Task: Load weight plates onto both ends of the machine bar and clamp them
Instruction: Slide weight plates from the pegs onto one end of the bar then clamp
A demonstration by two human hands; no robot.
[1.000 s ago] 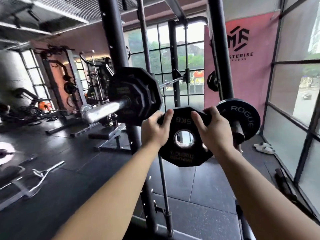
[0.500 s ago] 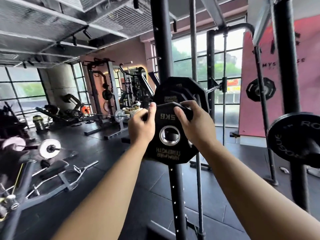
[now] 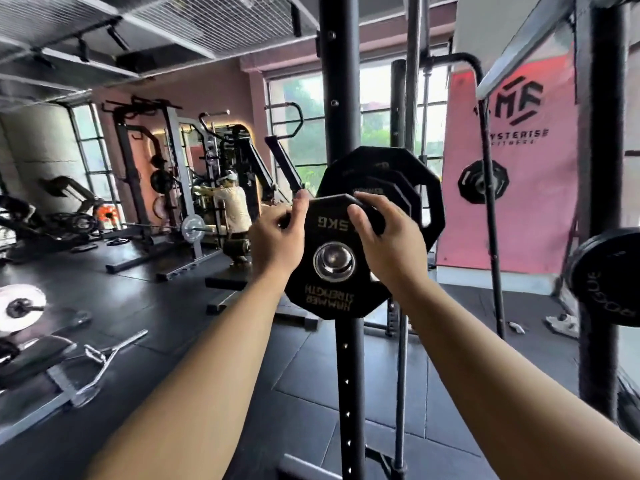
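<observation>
Gripping the small plate [image 3: 323, 233] between both hands, lettering upside down.
Left hand [image 3: 277, 244] clamped on its upper left edge, right hand [image 3: 391, 247] curled over its upper right; chrome bar end [image 3: 334, 261] showing in its hole, larger plates [image 3: 415, 181] just behind.

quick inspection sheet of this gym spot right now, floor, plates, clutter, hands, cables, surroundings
surface: dark rubber floor tiles
job's things: 5 kg plate held upright, lettering upside down, in front of larger plates already loaded; chrome shows in its hole; no clamp seen
clutter: bench and loose chrome handle low at left
grippers: left hand and right hand both grip the 5 kg plate's upper rim
cables: nothing seen
surroundings: black upright, Rogue plate at right, pink banner, a person crouching by a far rack
</observation>
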